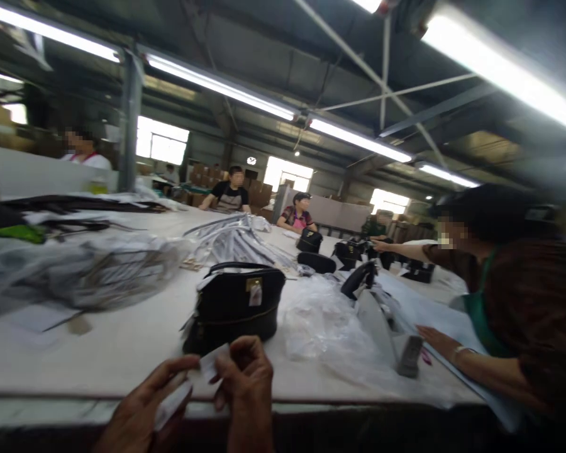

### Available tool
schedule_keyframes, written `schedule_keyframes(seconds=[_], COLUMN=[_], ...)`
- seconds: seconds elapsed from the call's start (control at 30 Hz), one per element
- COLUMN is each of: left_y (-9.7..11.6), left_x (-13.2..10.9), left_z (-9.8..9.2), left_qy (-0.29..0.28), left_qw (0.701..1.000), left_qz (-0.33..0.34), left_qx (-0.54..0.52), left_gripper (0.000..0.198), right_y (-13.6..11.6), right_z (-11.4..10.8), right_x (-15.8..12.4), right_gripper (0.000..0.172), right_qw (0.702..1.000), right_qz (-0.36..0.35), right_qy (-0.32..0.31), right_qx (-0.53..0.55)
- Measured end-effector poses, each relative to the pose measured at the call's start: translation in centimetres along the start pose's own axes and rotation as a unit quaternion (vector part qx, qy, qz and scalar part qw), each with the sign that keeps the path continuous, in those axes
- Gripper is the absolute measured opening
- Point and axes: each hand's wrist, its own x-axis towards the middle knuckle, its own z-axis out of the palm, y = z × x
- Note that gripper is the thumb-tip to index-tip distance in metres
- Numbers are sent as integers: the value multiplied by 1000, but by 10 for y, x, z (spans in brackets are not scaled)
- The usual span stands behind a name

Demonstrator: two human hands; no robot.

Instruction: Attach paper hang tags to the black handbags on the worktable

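Near the front edge of the table, my left hand (136, 409) is closed around a white strip (172, 402) that looks like paper or thin plastic. My right hand (248, 377) pinches a small white slip (212, 362) between thumb and fingers, close to the left fingertips. Blur hides whether the two white pieces are joined. Just beyond both hands, a black handbag (240, 308) stands upright on the table, apart from the left hand. It has a top handle, a gold clasp (253, 284) with a pale wrapping hanging from it, and a zip across the front.
Clear plastic bags (321, 314) lie right of the handbag, beside a grey tape-dispenser-like object (389, 333). A co-worker (495, 314) leans over the table at right. More black bags (346, 255), wrapped strips (240, 239) and a plastic-covered bundle (122, 270) lie farther off.
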Motion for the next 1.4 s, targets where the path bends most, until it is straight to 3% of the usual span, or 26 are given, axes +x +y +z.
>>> schedule_keyframes(seconds=[0.03,0.13,0.27,0.37,0.53,0.7,0.83,0.97,1.17,1.4], left_y=[-1,-3,-6,-9,-5,-3,-8,-6,-5,-15], left_x=[-2,-4,-1,4,10,5,1,0,5,18], left_z=[-4,-8,-1,7,16,12,8,6,-2,-18], left_qy=[10,-41,26,36,60,95,32,-39,-43,-79], left_qw=[1000,997,985,966,947,939,962,971,969,974], left_qz=[-15,-34,-44,-67,-75,-76,-56,-63,-66,-49], left_qx=[6,-59,-166,-247,-306,-321,-266,-227,-234,-208], left_gripper=[48,44,42,35,26,15,28,39,51,45], right_y=[-3,-11,-11,-6,5,8,5,0,0,-5], right_z=[1,5,11,22,36,31,29,32,35,24], right_x=[-1,-2,-8,-15,-27,-30,-29,-29,-22,-7], right_gripper=[44,40,34,33,32,29,29,31,36,39], right_qw=[1000,999,999,999,996,970,976,984,993,992], right_qz=[4,15,39,38,-31,-115,-101,-81,-63,-72], right_qy=[11,18,-3,18,55,69,49,71,79,101], right_qx=[20,28,17,10,-59,-200,-188,-139,-57,-20])
